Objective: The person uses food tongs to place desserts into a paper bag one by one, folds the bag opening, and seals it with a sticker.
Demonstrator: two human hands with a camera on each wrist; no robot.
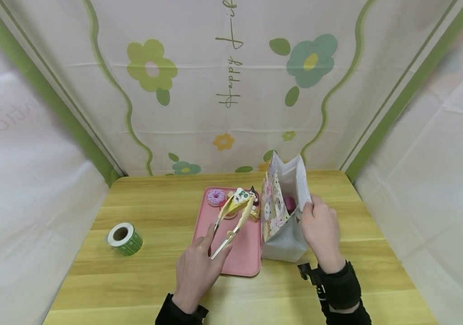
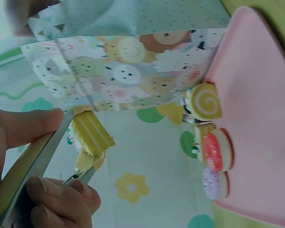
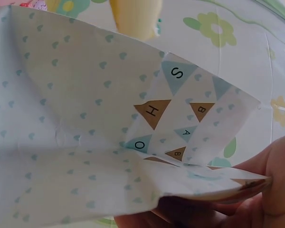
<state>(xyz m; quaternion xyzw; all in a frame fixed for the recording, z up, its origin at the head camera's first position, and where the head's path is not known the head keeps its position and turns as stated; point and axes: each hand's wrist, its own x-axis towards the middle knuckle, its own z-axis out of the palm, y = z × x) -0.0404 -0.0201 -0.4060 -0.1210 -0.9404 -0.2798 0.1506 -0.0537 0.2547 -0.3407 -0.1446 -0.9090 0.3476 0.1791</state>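
My left hand (image 1: 199, 266) holds a pair of tongs (image 1: 243, 220) with metal arms and cream tips. Between the tips is a slice of yellow layer cake (image 2: 91, 133) with white topping, raised above the far part of a pink tray (image 1: 235, 255). My right hand (image 1: 322, 230) pinches the right rim of a standing paper bag (image 1: 283, 246), thumb on the inner side. The bag's mouth is open, and something dark pink (image 1: 289, 204) shows inside. Animal faces cover its left side, beside the tray.
At the tray's far end lie a purple donut (image 1: 216, 197), a red-topped round sweet (image 2: 217, 151), a swirl roll (image 2: 206, 101) and other small cakes, partly hidden by the tongs. A roll of green stickers (image 1: 127, 241) stands at the table's left. Printed cloth (image 1: 199, 113) hangs behind.
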